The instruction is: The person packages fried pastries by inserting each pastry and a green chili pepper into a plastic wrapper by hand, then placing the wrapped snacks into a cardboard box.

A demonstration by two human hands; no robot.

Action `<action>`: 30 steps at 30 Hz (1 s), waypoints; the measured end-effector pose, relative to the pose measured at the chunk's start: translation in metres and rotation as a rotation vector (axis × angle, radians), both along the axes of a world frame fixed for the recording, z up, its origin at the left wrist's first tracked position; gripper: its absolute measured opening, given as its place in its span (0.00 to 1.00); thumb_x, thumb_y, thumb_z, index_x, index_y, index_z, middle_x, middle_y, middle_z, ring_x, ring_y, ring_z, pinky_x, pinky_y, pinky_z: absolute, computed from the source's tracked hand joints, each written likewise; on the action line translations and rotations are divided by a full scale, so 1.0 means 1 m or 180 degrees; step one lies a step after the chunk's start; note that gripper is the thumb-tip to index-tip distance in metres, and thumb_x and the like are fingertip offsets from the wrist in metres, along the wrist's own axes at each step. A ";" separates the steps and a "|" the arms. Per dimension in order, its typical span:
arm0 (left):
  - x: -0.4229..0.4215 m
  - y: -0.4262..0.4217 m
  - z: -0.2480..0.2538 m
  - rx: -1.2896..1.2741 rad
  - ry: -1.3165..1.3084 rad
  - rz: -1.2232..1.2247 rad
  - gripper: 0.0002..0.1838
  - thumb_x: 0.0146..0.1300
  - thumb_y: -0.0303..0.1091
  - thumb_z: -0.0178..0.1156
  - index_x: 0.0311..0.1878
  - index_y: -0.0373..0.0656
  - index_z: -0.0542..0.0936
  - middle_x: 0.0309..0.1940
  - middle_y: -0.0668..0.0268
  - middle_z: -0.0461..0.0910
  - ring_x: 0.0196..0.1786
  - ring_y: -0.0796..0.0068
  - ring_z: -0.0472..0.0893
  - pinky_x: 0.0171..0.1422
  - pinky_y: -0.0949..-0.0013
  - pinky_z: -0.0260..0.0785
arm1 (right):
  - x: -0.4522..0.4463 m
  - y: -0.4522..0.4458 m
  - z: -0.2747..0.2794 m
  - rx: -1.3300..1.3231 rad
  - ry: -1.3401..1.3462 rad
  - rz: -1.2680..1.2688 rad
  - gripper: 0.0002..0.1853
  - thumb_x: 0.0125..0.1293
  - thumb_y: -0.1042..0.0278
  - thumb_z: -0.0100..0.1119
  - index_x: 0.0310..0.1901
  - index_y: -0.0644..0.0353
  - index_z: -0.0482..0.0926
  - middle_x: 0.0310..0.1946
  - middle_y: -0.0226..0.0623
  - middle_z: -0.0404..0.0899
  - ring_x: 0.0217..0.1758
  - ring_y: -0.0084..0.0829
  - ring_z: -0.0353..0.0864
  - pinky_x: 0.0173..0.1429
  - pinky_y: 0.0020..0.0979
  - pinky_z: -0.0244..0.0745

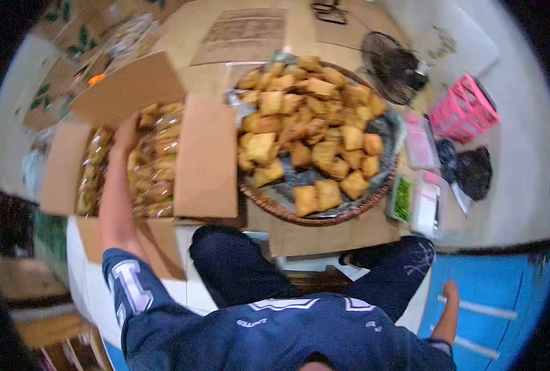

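Observation:
My left hand (125, 135) reaches deep into an open cardboard box (206, 157) on the left. It is among clear plastic packs of golden fried food (157, 157), and its fingers are blurred and partly hidden there. My right hand (450, 289) hangs low at the right, beside a blue drawer front (491, 272), away from the food; its fingers do not show clearly. Between the arms, a wide round woven basket (266, 207) with a dark lining holds a heap of fried tofu-like blocks (306, 117).
Right of the basket stand a container of green chillies (402, 199), a white box with a pink lid (426, 201) and another pink-topped container (420, 142). Farther back are a pink plastic basket (463, 110), a black plastic bag (474, 173) and a fan (389, 68). Flat cardboard (241, 37) lies behind.

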State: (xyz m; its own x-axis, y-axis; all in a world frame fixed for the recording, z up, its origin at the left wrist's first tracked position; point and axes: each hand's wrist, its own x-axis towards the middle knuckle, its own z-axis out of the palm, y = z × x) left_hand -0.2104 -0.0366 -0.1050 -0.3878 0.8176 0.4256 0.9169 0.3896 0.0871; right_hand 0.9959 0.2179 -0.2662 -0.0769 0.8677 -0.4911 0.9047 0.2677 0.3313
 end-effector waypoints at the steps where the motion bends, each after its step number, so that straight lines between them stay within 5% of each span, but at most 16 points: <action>1: -0.012 0.014 -0.007 -0.0197 -0.0944 0.0325 0.22 0.51 0.28 0.59 0.52 0.47 0.71 0.37 0.52 0.78 0.42 0.51 0.77 0.41 0.53 0.68 | 0.019 -0.015 -0.002 -0.0965 -0.0650 0.0378 0.17 0.59 0.57 0.51 0.39 0.63 0.77 0.41 0.51 0.77 0.43 0.51 0.75 0.49 0.49 0.68; 2: 0.018 0.025 0.009 -0.0743 0.0044 0.0335 0.22 0.52 0.26 0.57 0.53 0.51 0.71 0.37 0.49 0.76 0.42 0.49 0.76 0.42 0.53 0.68 | 0.050 -0.023 0.016 -0.0945 -0.0671 0.0207 0.17 0.59 0.57 0.51 0.39 0.63 0.77 0.41 0.51 0.77 0.43 0.51 0.75 0.49 0.49 0.68; 3: 0.005 0.032 -0.009 -0.0793 0.0747 0.0676 0.23 0.51 0.24 0.56 0.53 0.47 0.69 0.41 0.46 0.74 0.44 0.47 0.74 0.45 0.54 0.68 | 0.009 -0.013 0.027 0.0037 -0.0443 -0.0327 0.16 0.55 0.58 0.55 0.38 0.63 0.78 0.40 0.51 0.77 0.42 0.48 0.76 0.45 0.47 0.70; 5: 0.021 0.037 -0.012 -0.0321 0.0823 0.0666 0.27 0.48 0.18 0.54 0.56 0.34 0.64 0.46 0.42 0.68 0.49 0.45 0.70 0.54 0.56 0.64 | -0.096 0.017 0.074 0.1324 0.0034 -0.1043 0.16 0.55 0.58 0.57 0.38 0.64 0.77 0.39 0.51 0.77 0.41 0.50 0.75 0.41 0.46 0.71; 6: 0.028 0.038 -0.010 0.0119 0.0709 0.0664 0.28 0.47 0.17 0.53 0.56 0.34 0.63 0.48 0.42 0.67 0.51 0.43 0.69 0.56 0.55 0.63 | -0.147 0.030 0.096 0.2494 0.1127 -0.0126 0.15 0.58 0.58 0.55 0.32 0.65 0.77 0.34 0.52 0.76 0.37 0.51 0.75 0.38 0.45 0.70; 7: 0.042 0.037 0.001 0.0052 0.0514 0.0843 0.26 0.50 0.18 0.52 0.56 0.35 0.63 0.50 0.42 0.67 0.52 0.43 0.68 0.55 0.55 0.63 | -0.178 0.054 0.111 0.2572 0.1363 -0.0204 0.17 0.59 0.56 0.53 0.29 0.65 0.76 0.33 0.53 0.75 0.36 0.51 0.74 0.38 0.46 0.69; 8: 0.042 0.033 -0.001 0.0112 0.0319 0.0704 0.24 0.53 0.19 0.50 0.56 0.34 0.63 0.51 0.43 0.67 0.54 0.45 0.68 0.55 0.54 0.63 | -0.208 0.077 0.123 0.2418 0.1015 -0.0397 0.17 0.61 0.58 0.50 0.27 0.66 0.75 0.32 0.53 0.75 0.36 0.51 0.74 0.37 0.47 0.66; 9: 0.008 0.024 -0.025 0.0101 -0.0329 0.0694 0.24 0.54 0.19 0.47 0.57 0.36 0.63 0.53 0.43 0.66 0.54 0.45 0.68 0.55 0.53 0.62 | -0.234 0.102 0.130 0.2605 0.1638 -0.0211 0.15 0.63 0.61 0.47 0.29 0.66 0.75 0.31 0.53 0.74 0.35 0.51 0.74 0.37 0.47 0.65; 10: 0.061 0.033 0.019 -0.0662 -0.0890 0.0849 0.29 0.53 0.17 0.44 0.62 0.42 0.60 0.56 0.44 0.63 0.57 0.46 0.66 0.58 0.54 0.62 | -0.244 0.137 0.114 0.2774 0.1939 0.0033 0.15 0.65 0.62 0.45 0.31 0.66 0.74 0.31 0.53 0.73 0.37 0.51 0.73 0.39 0.46 0.65; 12: 0.016 0.013 -0.021 -0.0560 -0.0079 0.0454 0.33 0.52 0.15 0.44 0.64 0.45 0.57 0.59 0.45 0.61 0.59 0.46 0.65 0.59 0.55 0.62 | -0.316 0.184 0.122 0.2829 0.2809 0.1225 0.09 0.57 0.76 0.47 0.38 0.66 0.75 0.37 0.51 0.75 0.45 0.47 0.73 0.51 0.38 0.67; 13: -0.011 0.000 -0.042 -0.0461 0.0721 0.0103 0.37 0.51 0.13 0.43 0.67 0.48 0.54 0.61 0.45 0.59 0.61 0.47 0.63 0.61 0.56 0.61 | -0.359 0.200 0.128 0.2377 0.3145 0.0626 0.13 0.52 0.80 0.47 0.41 0.65 0.75 0.39 0.50 0.75 0.47 0.44 0.74 0.54 0.35 0.67; 15: 0.015 0.000 -0.020 -0.0707 0.0605 0.0267 0.40 0.49 0.12 0.43 0.68 0.49 0.52 0.62 0.46 0.57 0.62 0.47 0.61 0.63 0.57 0.59 | -0.394 0.255 0.101 0.1839 0.2731 0.1224 0.12 0.52 0.80 0.48 0.39 0.65 0.76 0.40 0.50 0.75 0.46 0.46 0.73 0.52 0.37 0.67; 17: 0.044 0.000 0.003 -0.0948 0.0484 0.0454 0.43 0.47 0.10 0.43 0.69 0.49 0.49 0.64 0.46 0.55 0.64 0.47 0.59 0.65 0.58 0.58 | -0.435 0.289 0.082 0.1384 0.3204 0.0593 0.14 0.51 0.80 0.49 0.41 0.64 0.76 0.41 0.51 0.75 0.46 0.48 0.74 0.51 0.39 0.68; 19: 0.062 0.003 0.014 -0.0479 -0.0410 0.0805 0.44 0.44 0.08 0.44 0.69 0.46 0.50 0.64 0.48 0.53 0.65 0.47 0.57 0.68 0.59 0.53 | -0.458 0.314 0.071 0.1640 0.2758 0.1141 0.16 0.49 0.83 0.49 0.42 0.63 0.77 0.42 0.50 0.75 0.48 0.48 0.74 0.52 0.39 0.69; 24: 0.160 0.020 0.057 0.0350 -0.0039 0.0337 0.35 0.52 0.16 0.47 0.67 0.42 0.54 0.66 0.53 0.54 0.68 0.55 0.55 0.70 0.59 0.48 | -0.478 0.355 0.049 0.1219 0.1856 0.1226 0.19 0.45 0.82 0.53 0.43 0.61 0.74 0.43 0.46 0.76 0.49 0.46 0.74 0.50 0.40 0.70; 30: 0.336 0.053 0.057 0.1194 -0.1938 -0.0187 0.29 0.59 0.27 0.50 0.65 0.39 0.58 0.66 0.57 0.54 0.68 0.61 0.56 0.68 0.58 0.49 | -0.474 0.355 0.054 0.1039 0.1373 0.1459 0.19 0.43 0.80 0.56 0.41 0.60 0.71 0.44 0.45 0.73 0.49 0.46 0.72 0.48 0.39 0.70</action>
State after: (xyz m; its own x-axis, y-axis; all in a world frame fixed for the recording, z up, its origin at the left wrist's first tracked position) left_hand 0.1253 0.0163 -0.0479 -0.6057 0.6854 0.4042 0.6814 0.1846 0.7082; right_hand 0.5222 0.5725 -0.2127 -0.5989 0.7989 -0.0549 0.7932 0.6012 0.0969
